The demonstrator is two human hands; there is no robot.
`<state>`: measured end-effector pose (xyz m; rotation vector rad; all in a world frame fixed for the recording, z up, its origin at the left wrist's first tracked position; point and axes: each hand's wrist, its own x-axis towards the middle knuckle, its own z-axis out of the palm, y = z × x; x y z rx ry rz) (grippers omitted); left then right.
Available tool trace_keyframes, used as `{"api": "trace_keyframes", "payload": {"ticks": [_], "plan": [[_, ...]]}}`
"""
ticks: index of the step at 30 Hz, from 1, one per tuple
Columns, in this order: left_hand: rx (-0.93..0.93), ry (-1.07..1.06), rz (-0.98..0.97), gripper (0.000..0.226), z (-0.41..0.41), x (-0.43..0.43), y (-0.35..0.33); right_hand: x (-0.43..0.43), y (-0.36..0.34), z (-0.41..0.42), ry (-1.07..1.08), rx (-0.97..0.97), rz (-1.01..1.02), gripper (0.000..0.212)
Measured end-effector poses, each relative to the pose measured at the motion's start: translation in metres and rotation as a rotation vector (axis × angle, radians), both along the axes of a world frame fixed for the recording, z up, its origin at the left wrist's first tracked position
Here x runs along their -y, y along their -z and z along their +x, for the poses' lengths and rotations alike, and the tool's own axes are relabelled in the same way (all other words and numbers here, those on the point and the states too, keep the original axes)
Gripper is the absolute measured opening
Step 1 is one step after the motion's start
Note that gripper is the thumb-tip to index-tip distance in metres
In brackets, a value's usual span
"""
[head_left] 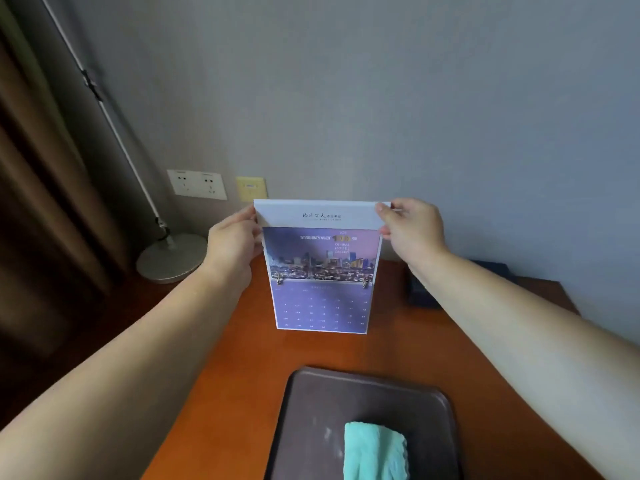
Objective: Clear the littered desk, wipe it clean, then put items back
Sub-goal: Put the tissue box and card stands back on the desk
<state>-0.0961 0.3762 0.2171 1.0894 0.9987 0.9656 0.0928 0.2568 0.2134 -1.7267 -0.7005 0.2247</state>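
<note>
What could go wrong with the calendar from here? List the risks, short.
1. The left hand and right hand pinch the calendar only by its top corners; let go before it stands firm and it may topple onto the desk, toward the tray.
2. The right forearm crosses close over the dark box and could nudge it on withdrawing.

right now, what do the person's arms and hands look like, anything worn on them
Both forearms are bare, with no sleeve in view. The left hand and right hand wear no gloves. No watch, bracelet or strap shows at either wrist, and no ring shows on the visible fingers.
</note>
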Motion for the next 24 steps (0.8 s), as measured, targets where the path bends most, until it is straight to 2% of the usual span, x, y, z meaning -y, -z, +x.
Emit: {"api": "trace_keyframes", "payload": {"ticks": [2, 5, 8, 14, 18, 22, 24], "plan": [[-0.011, 0.050, 0.016, 0.049, 0.021, -0.011, 0.001, -0.004, -0.002, 0.015, 0.041, -0.015, 0.015, 0.012], [-0.009, 0.134, 0.041, 0.049, 0.050, -0.032, 0.002, -0.013, -0.007, 0.034, 0.076, -0.065, 0.031, 0.022], [-0.008, 0.244, 0.058, 0.051, 0.071, -0.051, 0.001, -0.029, -0.007, 0.052, 0.064, -0.091, 0.009, 0.017], [-0.043, 0.347, 0.062, 0.054, 0.102, -0.093, 0.006, -0.067, 0.005, 0.080, 0.105, -0.134, -0.030, 0.024], [-0.042, 0.355, 0.025, 0.055, 0.115, -0.109, 0.021, -0.085, 0.020, 0.093, 0.129, -0.145, -0.103, 0.025], [-0.035, 0.308, 0.001, 0.054, 0.123, -0.116, 0.033, -0.093, 0.025, 0.098, 0.156, -0.164, -0.070, 0.007], [-0.032, 0.292, 0.013, 0.050, 0.127, -0.116, 0.035, -0.096, 0.025, 0.103, 0.193, -0.148, -0.084, 0.013]]}}
